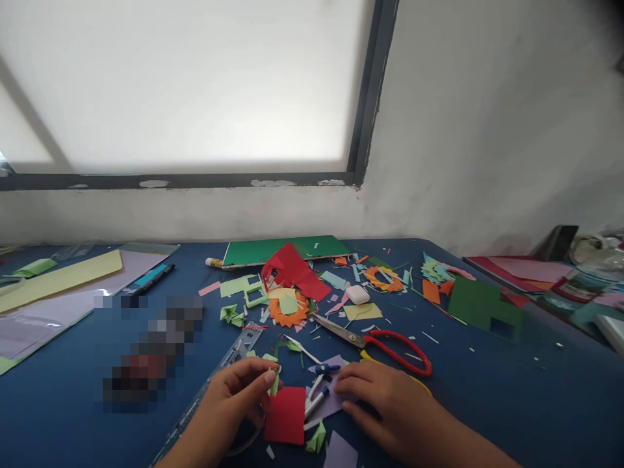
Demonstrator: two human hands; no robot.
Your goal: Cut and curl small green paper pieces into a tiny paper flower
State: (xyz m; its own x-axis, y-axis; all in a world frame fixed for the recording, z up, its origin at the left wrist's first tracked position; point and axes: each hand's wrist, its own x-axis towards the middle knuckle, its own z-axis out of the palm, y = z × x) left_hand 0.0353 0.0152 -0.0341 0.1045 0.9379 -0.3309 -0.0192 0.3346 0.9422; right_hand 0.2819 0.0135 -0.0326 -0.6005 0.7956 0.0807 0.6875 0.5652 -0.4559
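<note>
Light green paper [274,383] is between the thumb and fingers of our left hand [236,393], which is pinched shut on it. It is up over the middle of the surface [468,403], nearer the front edge than the back edge. Our fingers hide some of it, so we cannot tell its whole shape.

Our right hand [383,393] is open and holds nothing that we can see. Its bent fingers are by the purple paper [332,402] and the blue compass [325,368]. We cannot tell if they press down. The red square [285,417] lies flat between our hands, and the scissors [358,339] lie farther back.

The green paper should be very light, thin and bendy. It should not be slippery, but it could crease, squash or rip. It is best for us to hold it softly by one edge, with just the tips of the thumb and first finger. A folded bit would be a bit stiffer, so that is a good place to hold. Squeezing the middle could flatten it.
</note>
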